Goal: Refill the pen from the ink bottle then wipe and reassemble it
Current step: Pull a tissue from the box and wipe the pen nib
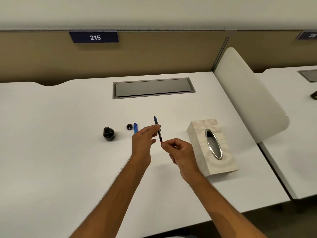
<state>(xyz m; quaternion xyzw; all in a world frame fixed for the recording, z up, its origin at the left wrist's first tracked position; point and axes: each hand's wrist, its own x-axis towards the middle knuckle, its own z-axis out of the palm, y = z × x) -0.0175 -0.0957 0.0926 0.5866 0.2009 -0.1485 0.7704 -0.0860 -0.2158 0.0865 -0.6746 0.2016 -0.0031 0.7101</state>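
Note:
I hold the pen's inner part [156, 121], a thin dark section with its nib pointing up and away, above the middle of the white desk [51, 134]. My left hand [144, 140] pinches it around its middle. My right hand [180, 148] grips its lower red end with thumb and fingertips. The open ink bottle [108, 134] stands to the left, with its black cap [129, 126] lying beside it. The blue pen barrel [135, 127] lies next to the cap, partly hidden behind my left hand.
A pale tissue box [202, 134] with an oval metal-rimmed opening lies to the right of my hands. A grey cable hatch [152, 88] is set into the desk at the back. A white divider [248, 100] separates this desk from the neighbouring one.

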